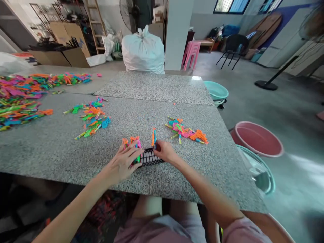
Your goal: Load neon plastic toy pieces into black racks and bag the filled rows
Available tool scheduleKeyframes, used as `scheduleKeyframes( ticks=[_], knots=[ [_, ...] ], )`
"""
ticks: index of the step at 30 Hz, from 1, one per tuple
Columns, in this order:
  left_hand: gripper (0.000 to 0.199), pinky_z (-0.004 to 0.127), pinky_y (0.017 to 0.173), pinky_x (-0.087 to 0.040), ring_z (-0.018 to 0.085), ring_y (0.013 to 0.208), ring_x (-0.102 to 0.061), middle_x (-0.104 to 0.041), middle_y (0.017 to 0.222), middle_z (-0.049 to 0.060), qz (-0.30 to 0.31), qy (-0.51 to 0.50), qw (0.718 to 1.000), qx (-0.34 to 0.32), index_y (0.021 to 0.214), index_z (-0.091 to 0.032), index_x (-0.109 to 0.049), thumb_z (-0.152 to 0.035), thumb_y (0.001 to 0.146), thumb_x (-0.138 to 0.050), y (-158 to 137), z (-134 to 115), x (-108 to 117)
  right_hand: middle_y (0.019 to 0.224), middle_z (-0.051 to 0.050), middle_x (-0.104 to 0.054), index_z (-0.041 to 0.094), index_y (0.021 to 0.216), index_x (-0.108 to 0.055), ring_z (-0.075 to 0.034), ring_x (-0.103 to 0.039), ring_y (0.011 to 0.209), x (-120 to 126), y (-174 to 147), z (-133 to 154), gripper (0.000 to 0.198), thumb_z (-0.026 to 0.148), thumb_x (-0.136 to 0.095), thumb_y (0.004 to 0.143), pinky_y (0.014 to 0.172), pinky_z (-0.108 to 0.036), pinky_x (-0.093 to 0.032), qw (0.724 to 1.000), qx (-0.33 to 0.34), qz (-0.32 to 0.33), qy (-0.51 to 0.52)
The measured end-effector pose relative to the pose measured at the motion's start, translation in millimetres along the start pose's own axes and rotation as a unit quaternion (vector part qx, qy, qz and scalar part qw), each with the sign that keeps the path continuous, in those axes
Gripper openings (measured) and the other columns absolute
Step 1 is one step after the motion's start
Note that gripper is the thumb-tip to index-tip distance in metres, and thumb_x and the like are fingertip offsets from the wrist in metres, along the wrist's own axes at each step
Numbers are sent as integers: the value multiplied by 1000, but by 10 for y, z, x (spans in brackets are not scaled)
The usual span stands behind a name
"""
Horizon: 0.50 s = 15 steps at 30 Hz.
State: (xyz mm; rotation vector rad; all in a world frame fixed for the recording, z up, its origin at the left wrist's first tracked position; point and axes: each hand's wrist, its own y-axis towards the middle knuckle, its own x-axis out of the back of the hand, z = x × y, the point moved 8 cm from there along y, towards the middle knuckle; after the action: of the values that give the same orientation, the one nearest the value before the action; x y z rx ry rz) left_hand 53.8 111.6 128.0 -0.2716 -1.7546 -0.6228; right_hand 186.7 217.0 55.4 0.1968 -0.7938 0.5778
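While the left hand (121, 165) lies over the left end of the rack (149, 157), the right hand (165, 151) pinches a blue-and-orange piece (153, 136) at its far edge

Left grip: loose, fingers spread against a bunch (138, 143) of coloured pieces; right grip: fingertips closed, apparently on the piece's lower end. Rack lies near the front of the table (164, 182), long axis left to right; piece points away from the person, upright or leaning cannot be told. Rack judged part filled: left section occupied, count hidden by the hand; middle bare, right end partly covered. Remaining loose: right pile (187, 132), left pile (95, 111), then a large heap (15, 89) at far left; beyond the table, a white sack (143, 50)
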Motion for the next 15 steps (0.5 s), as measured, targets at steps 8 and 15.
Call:
scheduleKeyframes(
  ticks=[8,15],
  knots=[
    [50,60,120,-26,33,135,-53,-67,131,14,-47,-46,997,38,127,-18,-63,-53,91,-62,110,-262,466,78,0,-61,19,78,-59,-10,-51,63,-161,-1003,631,10,28,-59,74,61,-23,-44,856,19,116,503],
    [29,28,70,-58,19,76,-72,-77,87,6,-69,-418,876,233,95,-17,-71,-44,85,-67,-122,-883,-21,77,-2,-65,20,90,-67,-13,-56,63,-4,-1702,317,30,47,-69,77,60,-26,-46,911,-66,40,406]
  ],
)
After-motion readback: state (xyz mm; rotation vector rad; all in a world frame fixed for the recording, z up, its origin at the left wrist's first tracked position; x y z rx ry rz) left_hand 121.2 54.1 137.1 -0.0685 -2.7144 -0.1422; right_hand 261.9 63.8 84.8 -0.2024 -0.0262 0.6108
